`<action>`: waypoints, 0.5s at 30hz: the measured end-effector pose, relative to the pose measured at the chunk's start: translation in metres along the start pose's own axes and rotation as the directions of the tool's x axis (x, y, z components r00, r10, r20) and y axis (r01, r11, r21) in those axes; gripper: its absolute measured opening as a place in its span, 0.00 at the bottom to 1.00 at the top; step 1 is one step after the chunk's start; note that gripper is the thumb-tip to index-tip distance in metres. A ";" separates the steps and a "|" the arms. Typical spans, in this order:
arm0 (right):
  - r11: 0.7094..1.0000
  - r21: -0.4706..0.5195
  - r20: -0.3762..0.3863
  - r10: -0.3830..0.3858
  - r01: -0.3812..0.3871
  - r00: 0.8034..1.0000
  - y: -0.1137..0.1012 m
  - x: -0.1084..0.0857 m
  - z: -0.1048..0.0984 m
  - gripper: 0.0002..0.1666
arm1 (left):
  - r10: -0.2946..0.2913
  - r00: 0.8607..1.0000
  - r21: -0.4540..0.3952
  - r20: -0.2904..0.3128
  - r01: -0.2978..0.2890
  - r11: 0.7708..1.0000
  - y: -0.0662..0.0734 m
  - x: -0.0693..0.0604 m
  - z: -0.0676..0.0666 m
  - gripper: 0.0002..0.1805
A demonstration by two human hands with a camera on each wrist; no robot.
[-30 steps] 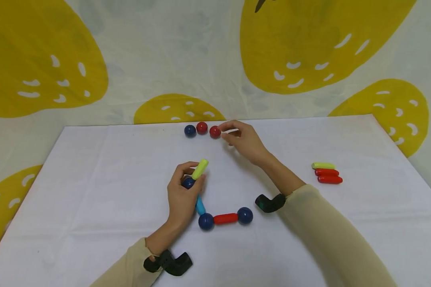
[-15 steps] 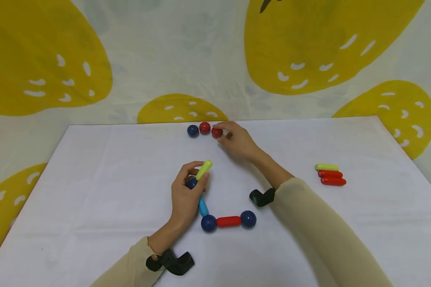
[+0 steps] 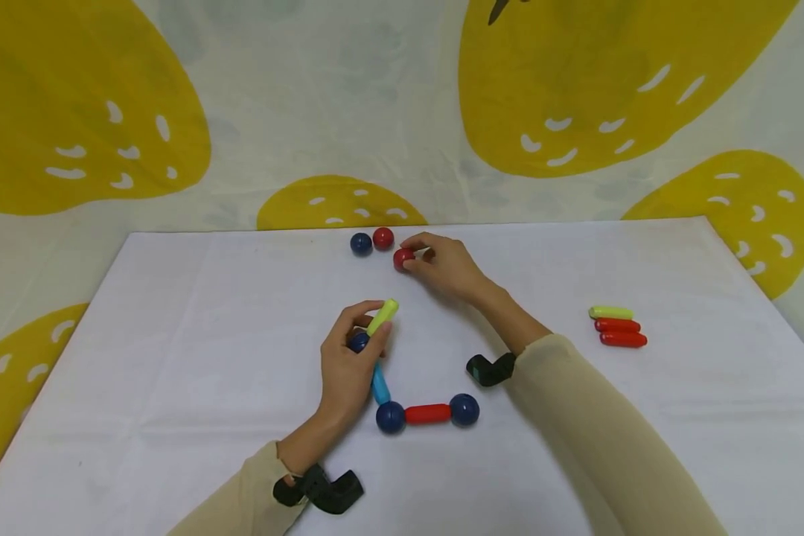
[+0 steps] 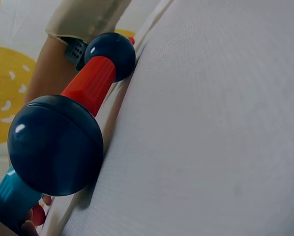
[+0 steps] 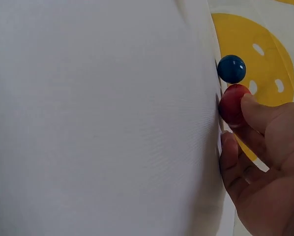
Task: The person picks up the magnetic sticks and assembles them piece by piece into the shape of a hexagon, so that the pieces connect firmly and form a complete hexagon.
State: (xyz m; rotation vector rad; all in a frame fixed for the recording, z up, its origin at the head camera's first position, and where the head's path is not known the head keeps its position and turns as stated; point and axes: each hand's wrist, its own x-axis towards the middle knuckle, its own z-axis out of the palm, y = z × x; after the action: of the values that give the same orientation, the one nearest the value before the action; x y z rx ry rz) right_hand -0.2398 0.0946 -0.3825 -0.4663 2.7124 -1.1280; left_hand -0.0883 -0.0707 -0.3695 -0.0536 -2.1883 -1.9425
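Note:
With its thumb and index finger, my right hand (image 3: 452,269) pinches a red ball (image 3: 402,260) near the far edge of the table. That ball (image 5: 231,104) also shows in the right wrist view. My left hand (image 3: 344,365) grips a dark blue ball (image 3: 359,342) from which a yellow-green stick (image 3: 383,317) points up and away. A light blue stick (image 3: 380,384) runs from under this hand to a second dark blue ball (image 3: 391,418). From there a red stick (image 3: 428,414) joins a third dark blue ball (image 3: 465,409).
At the back edge sit a loose dark blue ball (image 3: 361,244) and another red ball (image 3: 383,238). To the right lie a yellow-green stick (image 3: 611,313) and two red sticks (image 3: 623,339). A white cloth (image 3: 208,335) covers the table; a patterned curtain (image 3: 348,112) hangs behind.
My right hand has closed its fingertips on the nearer red ball and drawn it slightly toward me, away from the other two balls. The left hand keeps its grip.

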 end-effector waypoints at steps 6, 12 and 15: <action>1.000 0.007 0.018 -0.027 0.027 0.999 -0.001 -0.005 0.003 0.21 | 0.015 1.000 0.018 -0.014 -0.015 1.000 0.001 0.000 0.000 0.15; 1.000 0.013 0.037 -0.023 0.022 0.999 -0.004 -0.020 0.001 0.20 | 0.031 0.999 0.054 -0.023 -0.030 0.998 0.001 0.000 0.000 0.15; 0.998 0.041 0.020 -0.043 0.042 0.999 -0.006 -0.030 -0.004 0.20 | 0.047 0.999 0.062 -0.020 -0.046 0.997 0.001 0.000 0.001 0.15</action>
State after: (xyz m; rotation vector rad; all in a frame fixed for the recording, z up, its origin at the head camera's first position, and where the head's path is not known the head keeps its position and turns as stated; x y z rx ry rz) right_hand -0.2115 0.1035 -0.3747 -0.5291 2.6679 -1.1797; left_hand -0.0880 -0.0699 -0.3682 -0.0732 -2.2119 -1.8415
